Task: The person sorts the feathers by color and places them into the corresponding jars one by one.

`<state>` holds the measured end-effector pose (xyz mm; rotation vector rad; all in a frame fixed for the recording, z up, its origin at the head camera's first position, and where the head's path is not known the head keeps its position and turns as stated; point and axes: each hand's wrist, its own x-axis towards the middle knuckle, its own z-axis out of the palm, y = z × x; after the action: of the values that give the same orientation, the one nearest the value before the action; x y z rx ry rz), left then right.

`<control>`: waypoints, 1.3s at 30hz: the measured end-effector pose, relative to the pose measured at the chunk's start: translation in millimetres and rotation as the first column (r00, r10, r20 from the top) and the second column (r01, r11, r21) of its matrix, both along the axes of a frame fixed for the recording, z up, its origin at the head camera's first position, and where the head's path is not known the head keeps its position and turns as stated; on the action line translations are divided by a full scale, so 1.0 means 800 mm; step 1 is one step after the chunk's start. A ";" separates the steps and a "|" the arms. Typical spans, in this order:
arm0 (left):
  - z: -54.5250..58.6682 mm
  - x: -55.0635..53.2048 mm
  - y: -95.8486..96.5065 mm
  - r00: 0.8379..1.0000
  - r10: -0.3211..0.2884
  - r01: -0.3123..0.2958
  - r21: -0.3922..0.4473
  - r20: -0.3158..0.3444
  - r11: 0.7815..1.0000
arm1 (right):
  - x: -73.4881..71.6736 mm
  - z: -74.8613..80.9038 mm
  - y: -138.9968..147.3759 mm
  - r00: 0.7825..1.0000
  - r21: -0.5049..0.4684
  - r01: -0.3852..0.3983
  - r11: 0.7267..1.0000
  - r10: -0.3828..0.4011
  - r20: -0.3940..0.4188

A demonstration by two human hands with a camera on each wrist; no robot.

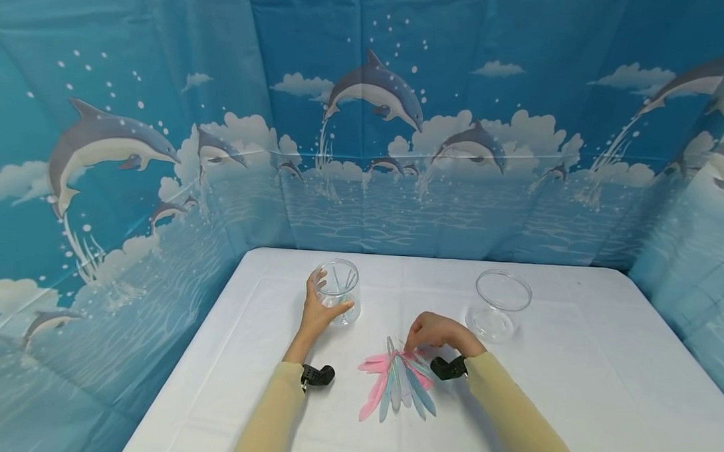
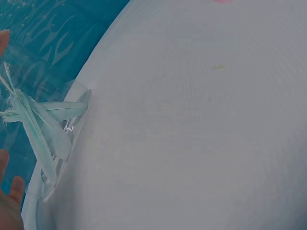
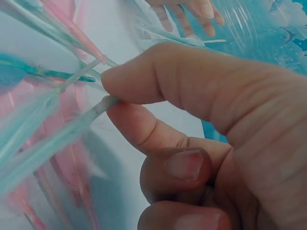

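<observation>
My left hand (image 1: 318,312) grips a clear round jar (image 1: 352,310) at the left of the table, thumb on the near side and fingers round the far side. Several pale green feathers (image 2: 36,120) lean inside that jar. A fanned pile of pink, blue-grey and pale green feathers (image 1: 396,385) lies in front of me. Over its right upper edge, my right hand (image 1: 441,331) pinches the quill of a pale green feather (image 3: 62,136) between thumb and index finger. The other fingers of that hand are curled in. Pink feathers (image 3: 72,167) lie beneath it.
A second clear jar (image 1: 495,322) stands to the right, just beyond my right wrist. A white cloth covers the table (image 1: 590,367). Behind and at both sides hangs a blue dolphin-print curtain (image 1: 363,206), close to the table's far edge.
</observation>
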<state>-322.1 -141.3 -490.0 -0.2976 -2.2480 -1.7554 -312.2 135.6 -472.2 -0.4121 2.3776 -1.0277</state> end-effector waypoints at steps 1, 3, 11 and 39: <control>0.000 -0.001 0.000 1.000 -0.001 0.001 0.001 -0.003 1.000 | 0.000 -0.001 -0.001 1.000 0.002 0.005 1.000 -0.005 0.000; -0.002 -0.002 -0.001 1.000 -0.006 0.006 -0.001 -0.005 1.000 | 0.000 -0.002 -0.001 1.000 0.006 0.007 1.000 -0.007 -0.013; 0.000 -0.002 -0.003 1.000 0.000 0.000 -0.004 -0.006 1.000 | -0.009 0.013 -0.005 0.991 -0.101 0.040 0.994 -0.052 -0.122; -0.010 -0.007 -0.002 1.000 -0.020 0.021 0.020 -0.013 1.000 | -0.011 0.123 -0.123 0.728 -0.868 0.108 0.484 -0.634 -0.262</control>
<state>-327.5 -142.8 -498.3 -0.3278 -2.2247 -1.7800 -321.0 37.1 -373.5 -0.5390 2.3464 -2.6040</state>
